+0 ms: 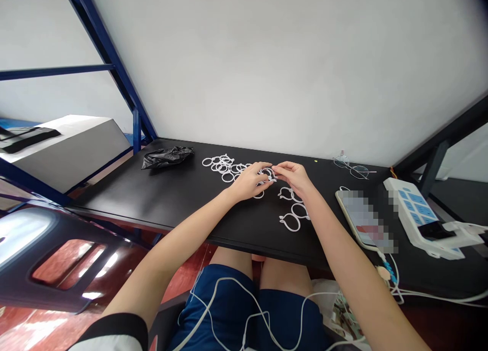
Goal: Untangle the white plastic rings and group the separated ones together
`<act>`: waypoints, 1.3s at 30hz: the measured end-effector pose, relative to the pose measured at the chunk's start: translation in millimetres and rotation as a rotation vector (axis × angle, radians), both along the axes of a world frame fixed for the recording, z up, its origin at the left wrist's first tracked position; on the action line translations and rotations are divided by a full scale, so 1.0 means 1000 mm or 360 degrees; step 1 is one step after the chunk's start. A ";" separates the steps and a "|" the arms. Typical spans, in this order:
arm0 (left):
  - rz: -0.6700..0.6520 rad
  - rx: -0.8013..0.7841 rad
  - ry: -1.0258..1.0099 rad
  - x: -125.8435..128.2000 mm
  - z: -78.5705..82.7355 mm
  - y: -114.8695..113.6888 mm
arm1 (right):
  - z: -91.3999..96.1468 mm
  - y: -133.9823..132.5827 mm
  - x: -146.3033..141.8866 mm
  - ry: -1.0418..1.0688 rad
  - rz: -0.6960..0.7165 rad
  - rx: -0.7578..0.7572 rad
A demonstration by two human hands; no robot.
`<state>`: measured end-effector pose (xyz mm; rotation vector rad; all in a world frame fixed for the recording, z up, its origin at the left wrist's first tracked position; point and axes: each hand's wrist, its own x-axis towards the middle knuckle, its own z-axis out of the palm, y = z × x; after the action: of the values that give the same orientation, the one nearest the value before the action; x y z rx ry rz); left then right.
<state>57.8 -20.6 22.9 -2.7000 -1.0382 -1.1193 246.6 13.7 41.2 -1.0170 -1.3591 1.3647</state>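
Note:
My left hand and my right hand meet over the middle of a black table, fingers pinched together on a white plastic ring between them. A loose pile of several white rings lies just left of my left hand. A few more white rings lie in a row under my right wrist, nearer the front edge.
A crumpled black bag lies at the back left. Glasses rest by the wall at right. A phone and a white power strip with cables sit at the right. A dark stool stands at left.

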 end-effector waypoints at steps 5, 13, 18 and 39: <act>0.0029 -0.0058 0.0034 -0.001 -0.003 0.002 | -0.002 0.002 0.000 -0.0022 0.0009 -0.0043; 0.0116 -0.0053 0.0020 -0.001 -0.001 0.003 | 0.004 -0.003 -0.005 -0.0141 -0.0075 -0.0118; 0.0050 0.0017 0.0016 -0.001 -0.005 0.006 | 0.006 -0.009 -0.008 -0.0265 0.0095 -0.0114; 0.0046 0.0081 -0.0081 0.000 -0.005 0.005 | 0.014 -0.013 -0.002 -0.0450 0.0455 -0.0365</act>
<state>58.2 -15.8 18.0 -2.6221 -1.0370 -1.1984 244.3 0.8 54.7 -1.2397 -1.6323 1.6650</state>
